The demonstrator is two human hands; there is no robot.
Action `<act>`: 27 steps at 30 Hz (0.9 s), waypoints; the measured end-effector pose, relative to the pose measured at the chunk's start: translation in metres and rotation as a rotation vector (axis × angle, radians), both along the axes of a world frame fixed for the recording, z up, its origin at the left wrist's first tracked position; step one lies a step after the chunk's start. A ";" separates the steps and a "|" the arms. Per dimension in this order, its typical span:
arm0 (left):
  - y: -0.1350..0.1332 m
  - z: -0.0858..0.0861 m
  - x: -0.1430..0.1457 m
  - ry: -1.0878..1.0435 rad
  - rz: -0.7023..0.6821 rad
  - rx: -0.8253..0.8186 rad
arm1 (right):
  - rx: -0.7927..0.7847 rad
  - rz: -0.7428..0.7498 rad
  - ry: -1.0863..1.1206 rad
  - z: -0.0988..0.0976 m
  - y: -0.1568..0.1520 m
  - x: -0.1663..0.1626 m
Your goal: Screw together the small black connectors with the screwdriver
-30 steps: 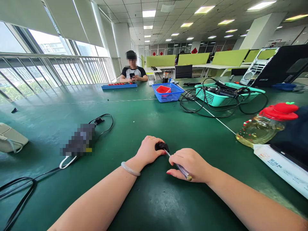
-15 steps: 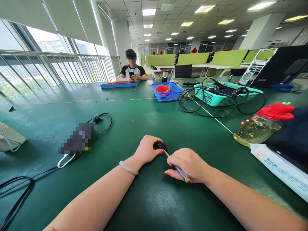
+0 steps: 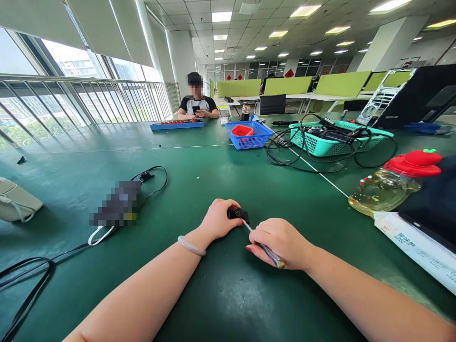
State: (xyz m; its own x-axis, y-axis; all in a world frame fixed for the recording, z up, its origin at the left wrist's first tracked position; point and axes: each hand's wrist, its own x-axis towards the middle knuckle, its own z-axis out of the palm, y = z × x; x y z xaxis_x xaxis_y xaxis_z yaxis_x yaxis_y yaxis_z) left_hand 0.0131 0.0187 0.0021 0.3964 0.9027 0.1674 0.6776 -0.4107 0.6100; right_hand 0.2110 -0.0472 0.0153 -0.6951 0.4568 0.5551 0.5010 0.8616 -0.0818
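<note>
Near the middle of the green table, my left hand [image 3: 219,219] is closed on a small black block-like part [image 3: 239,214], thumb at the near side and fingers at the far side. What kind of part it is, I cannot make out. My right hand [image 3: 281,242] grips a screwdriver [image 3: 273,255] by its handle, which points back toward me. The thin metal shaft [image 3: 245,224] slants forward and left, and its tip meets the near right side of the black part. Whether the tip sits in a screw is too small to tell.
A blurred dark device [image 3: 119,204] with cables lies to the left. At the right are a red-lidded bottle [image 3: 386,190] and a white packet [image 3: 416,251]. Farther off stand a blue basket [image 3: 249,141] and a turquoise basket [image 3: 320,148] with black cables. A person [image 3: 197,104] sits opposite, holding a phone.
The whole view has shifted very slightly. Both hands keep their hold, and the screwdriver tip stays at the black part.
</note>
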 end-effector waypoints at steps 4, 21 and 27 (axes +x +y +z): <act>0.002 0.002 -0.002 -0.039 0.023 -0.053 | -0.047 -0.011 0.056 0.001 0.000 0.000; 0.000 0.005 -0.001 -0.010 -0.031 -0.031 | -1.084 -0.216 1.311 -0.022 0.044 0.020; 0.002 0.003 -0.002 -0.007 -0.063 -0.031 | -1.080 -0.203 1.272 -0.020 0.040 0.017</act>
State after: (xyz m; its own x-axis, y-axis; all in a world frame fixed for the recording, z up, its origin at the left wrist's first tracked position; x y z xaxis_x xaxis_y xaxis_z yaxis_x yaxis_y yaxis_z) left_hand 0.0112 0.0210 0.0049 0.4515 0.8808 0.1426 0.6466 -0.4331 0.6279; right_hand 0.2285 -0.0067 -0.0048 0.0312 0.9968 0.0730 -0.2555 0.0786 -0.9636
